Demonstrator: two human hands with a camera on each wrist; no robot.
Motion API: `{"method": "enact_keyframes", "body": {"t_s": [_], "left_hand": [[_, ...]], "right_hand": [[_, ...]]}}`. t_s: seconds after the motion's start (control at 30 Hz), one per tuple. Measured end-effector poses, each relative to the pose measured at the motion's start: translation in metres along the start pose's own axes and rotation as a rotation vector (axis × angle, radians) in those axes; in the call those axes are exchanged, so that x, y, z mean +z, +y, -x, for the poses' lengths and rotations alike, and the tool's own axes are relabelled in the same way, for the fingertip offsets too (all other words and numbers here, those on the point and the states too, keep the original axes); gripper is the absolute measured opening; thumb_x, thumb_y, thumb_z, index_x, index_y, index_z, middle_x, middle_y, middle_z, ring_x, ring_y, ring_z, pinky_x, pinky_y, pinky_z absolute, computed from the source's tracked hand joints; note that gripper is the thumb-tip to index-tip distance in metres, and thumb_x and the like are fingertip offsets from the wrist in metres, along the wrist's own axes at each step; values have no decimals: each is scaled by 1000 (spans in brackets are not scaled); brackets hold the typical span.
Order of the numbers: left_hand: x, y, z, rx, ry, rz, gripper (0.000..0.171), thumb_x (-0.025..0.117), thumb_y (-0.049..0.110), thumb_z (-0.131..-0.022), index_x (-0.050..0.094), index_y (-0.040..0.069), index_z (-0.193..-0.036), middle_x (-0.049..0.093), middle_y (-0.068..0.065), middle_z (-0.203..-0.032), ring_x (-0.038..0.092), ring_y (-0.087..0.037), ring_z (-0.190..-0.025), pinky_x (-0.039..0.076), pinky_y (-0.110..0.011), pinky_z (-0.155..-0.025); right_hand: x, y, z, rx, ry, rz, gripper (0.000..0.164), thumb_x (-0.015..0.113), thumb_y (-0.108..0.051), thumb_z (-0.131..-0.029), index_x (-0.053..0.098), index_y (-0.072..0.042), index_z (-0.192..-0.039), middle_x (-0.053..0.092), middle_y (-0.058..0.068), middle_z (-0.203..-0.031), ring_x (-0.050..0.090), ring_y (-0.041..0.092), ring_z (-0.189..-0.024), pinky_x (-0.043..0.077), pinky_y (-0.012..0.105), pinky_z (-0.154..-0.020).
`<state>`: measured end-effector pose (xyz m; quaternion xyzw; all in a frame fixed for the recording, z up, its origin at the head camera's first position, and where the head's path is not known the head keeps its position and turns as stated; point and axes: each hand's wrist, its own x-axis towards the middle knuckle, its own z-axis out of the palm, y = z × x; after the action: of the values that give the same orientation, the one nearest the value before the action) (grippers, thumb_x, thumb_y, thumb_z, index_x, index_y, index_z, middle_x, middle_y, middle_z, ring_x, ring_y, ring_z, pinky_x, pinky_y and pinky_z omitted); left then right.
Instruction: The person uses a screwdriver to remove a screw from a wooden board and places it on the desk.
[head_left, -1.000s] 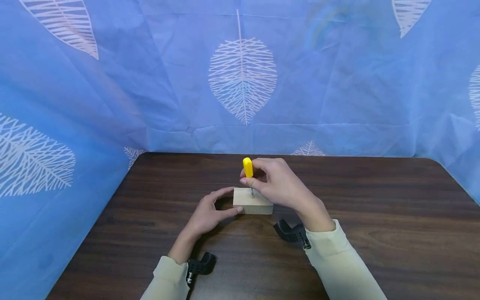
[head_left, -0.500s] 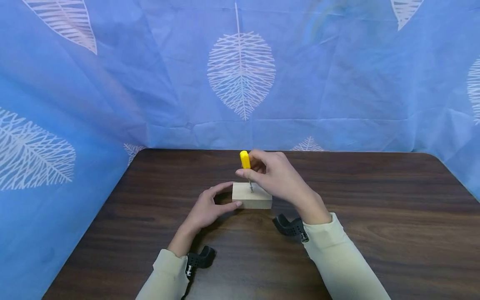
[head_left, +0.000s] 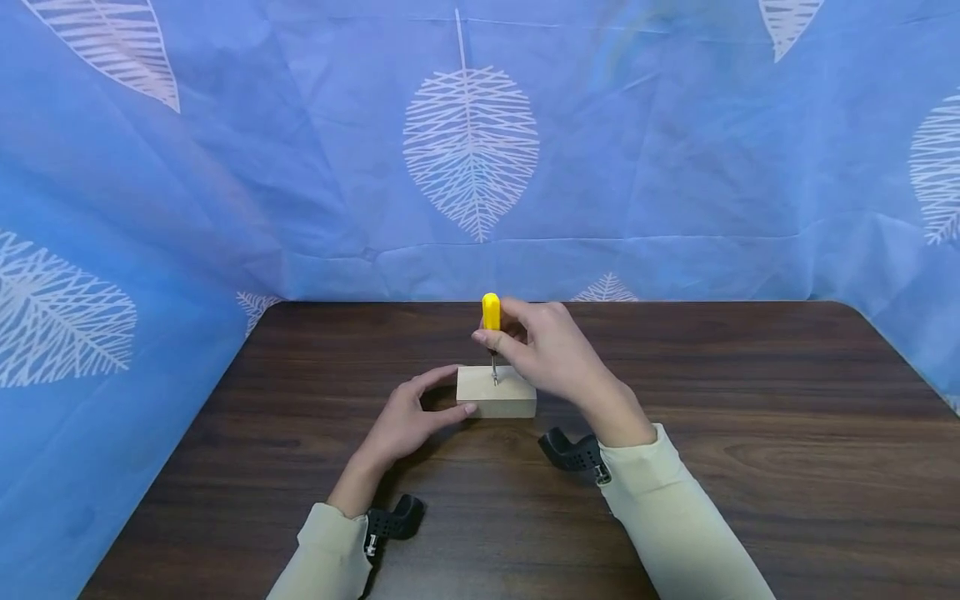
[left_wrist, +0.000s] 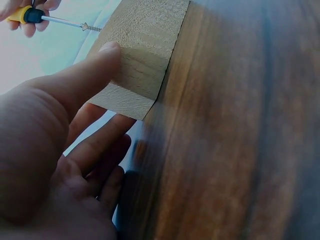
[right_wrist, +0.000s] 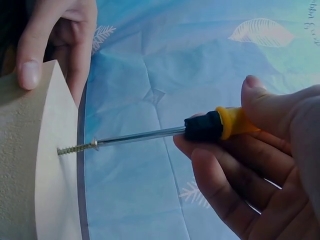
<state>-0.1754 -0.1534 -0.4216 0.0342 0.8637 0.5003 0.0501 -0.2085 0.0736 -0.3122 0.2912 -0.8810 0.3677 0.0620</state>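
A pale wooden block [head_left: 480, 407] lies on the dark table. My left hand [head_left: 401, 425] grips its left end, thumb on the near side and fingers behind. A screw [right_wrist: 77, 149] stands in the block's top face, its tip in the wood and much of its thread showing. My right hand [head_left: 558, 350] holds a screwdriver [head_left: 491, 312] upright by its yellow and black handle, between thumb and fingers. In the right wrist view the screwdriver's steel shaft [right_wrist: 142, 136] meets the screw head, in line with it.
The brown wood-grain table [head_left: 750, 400] spreads on all sides of the block. Behind it hangs a blue cloth [head_left: 645, 167] with white leaf prints. Black wrist mounts [head_left: 397, 518] sit at both sleeve cuffs.
The screwdriver handle leaned left half a second ago and now stands more upright. The right fingers have shifted slightly on it. The left hand keeps its hold on the block.
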Motion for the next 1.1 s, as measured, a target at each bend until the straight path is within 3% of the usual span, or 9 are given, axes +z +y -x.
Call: {"method": "enact_keyframes", "body": {"t_s": [0.47, 0.73, 1.1], "left_hand": [[-3, 2, -1, 7, -11, -14, 70, 87, 36, -94, 59, 22, -156, 57, -5, -162, 45, -35, -156, 35, -67, -125], [-1, 0, 0, 9, -13, 3, 70, 86, 36, -94, 59, 21, -156, 58, -5, -161, 45, -35, -156, 34, -66, -127], [-1, 0, 0, 5, -12, 16, 69, 87, 36, -93, 60, 22, -155, 57, -4, -161, 46, -34, -155, 36, -65, -126]], "right_hand": [[-3, 0, 0, -28, -8, -12, 16, 73, -27, -105, 74, -11, -108, 70, 2, -81, 51, 18, -63, 44, 28, -59], [0, 3, 0, 95, -3, -114, 25, 76, -34, -103, 75, -13, -117, 81, 0, -100, 73, 14, -86, 61, 36, -79], [1, 15, -1, 197, 17, -281, 21, 86, -38, -94, 78, -19, -101, 83, -5, -96, 75, 15, -90, 59, 39, -85]]}}
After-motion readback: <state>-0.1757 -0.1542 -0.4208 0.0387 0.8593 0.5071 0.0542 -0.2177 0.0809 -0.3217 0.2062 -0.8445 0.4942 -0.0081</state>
